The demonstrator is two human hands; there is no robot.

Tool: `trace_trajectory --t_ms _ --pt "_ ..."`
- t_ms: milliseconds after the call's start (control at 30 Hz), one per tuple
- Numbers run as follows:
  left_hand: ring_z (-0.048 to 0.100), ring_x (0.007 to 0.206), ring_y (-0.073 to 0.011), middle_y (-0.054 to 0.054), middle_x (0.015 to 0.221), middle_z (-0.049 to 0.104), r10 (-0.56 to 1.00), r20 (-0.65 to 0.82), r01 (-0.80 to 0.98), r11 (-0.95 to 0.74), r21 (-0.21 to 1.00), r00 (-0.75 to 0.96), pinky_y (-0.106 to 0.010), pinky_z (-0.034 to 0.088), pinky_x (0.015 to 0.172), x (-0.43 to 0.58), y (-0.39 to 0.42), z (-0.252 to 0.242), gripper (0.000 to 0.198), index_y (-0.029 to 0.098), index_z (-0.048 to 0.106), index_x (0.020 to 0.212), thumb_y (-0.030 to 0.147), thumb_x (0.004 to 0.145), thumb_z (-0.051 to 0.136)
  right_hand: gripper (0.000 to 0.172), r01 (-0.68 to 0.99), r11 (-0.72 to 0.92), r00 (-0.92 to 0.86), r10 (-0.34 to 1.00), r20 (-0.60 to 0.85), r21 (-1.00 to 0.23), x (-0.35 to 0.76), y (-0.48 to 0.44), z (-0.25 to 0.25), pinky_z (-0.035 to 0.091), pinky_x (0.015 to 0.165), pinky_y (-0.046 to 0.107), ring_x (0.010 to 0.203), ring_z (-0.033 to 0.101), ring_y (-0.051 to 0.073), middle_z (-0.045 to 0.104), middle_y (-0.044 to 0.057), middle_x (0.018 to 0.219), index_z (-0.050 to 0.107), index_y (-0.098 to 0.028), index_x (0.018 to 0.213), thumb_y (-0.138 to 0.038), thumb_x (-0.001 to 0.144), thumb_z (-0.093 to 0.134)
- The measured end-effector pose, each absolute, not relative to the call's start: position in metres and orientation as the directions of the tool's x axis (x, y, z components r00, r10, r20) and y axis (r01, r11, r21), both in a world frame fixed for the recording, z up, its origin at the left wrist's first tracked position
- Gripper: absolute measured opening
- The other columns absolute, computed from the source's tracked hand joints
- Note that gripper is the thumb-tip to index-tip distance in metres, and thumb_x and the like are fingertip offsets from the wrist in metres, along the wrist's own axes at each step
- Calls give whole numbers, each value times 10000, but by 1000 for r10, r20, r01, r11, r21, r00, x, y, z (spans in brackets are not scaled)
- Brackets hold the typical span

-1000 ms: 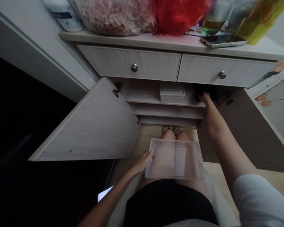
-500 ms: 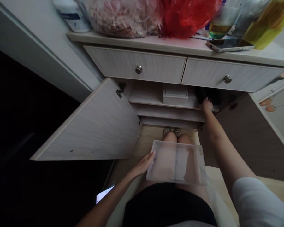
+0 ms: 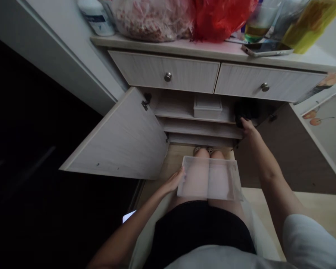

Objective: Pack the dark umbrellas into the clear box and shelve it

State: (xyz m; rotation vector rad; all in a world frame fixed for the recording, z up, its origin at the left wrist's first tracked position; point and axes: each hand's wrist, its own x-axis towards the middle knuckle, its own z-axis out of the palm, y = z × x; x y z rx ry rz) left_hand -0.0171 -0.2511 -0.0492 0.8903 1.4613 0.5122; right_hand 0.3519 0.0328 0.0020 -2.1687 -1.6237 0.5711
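The left forearm [image 3: 141, 213] comes up from the lower edge of the view and slants forward and inward, bare along its visible length, with the left wrist [image 3: 163, 189] fairly straight. The left grip [image 3: 174, 181], a bare hand, is low, beside the bare thighs [image 3: 196, 181], its fingertips [image 3: 182, 170] pointing inward and closed in a hold. The right arm [image 3: 264, 160] reaches much farther forward, leaning inward, only slightly bent at the elbow [image 3: 271, 176]; a pale short sleeve [image 3: 310, 235] covers the upper arm. The right grip [image 3: 248, 126] is out ahead, thumb [image 3: 243, 121] extended forward, its hold closed too, the other fingers hard to make out. The thighs run forward side by side, knees close together.
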Motion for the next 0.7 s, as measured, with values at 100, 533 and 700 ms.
trace_trajectory --t_ms 100,533,700 --pt "644 775 -235 -64 750 645 753 -656 224 630 744 61 -303 484 644 -15 -251 -56 718 183 630 885 868 802 433 440 686 -306 253 951 -178 -660 372 -27 5 607 698 329 883 713 211 716 127 1066 528 -172 1368 -370 1005 377" --pt "564 559 -176 -14 615 575 709 -701 157 686 711 79 -281 428 538 -7 -246 -62 840 171 624 906 944 782 319 511 573 429 -711 684 -163 -698 372 -204 78 505 1040 488 1210 625 296 646 103 1337 524 -291 1463 -327 953 522" --pt "580 541 -185 -29 581 596 710 -704 235 683 692 13 -280 437 526 -5 -244 -51 826 151 646 912 895 844 293 531 578 622 -780 610 -135 -529 338 -199 47 537 933 456 1101 634 292 646 151 1200 486 -234 1477 -218 946 496"
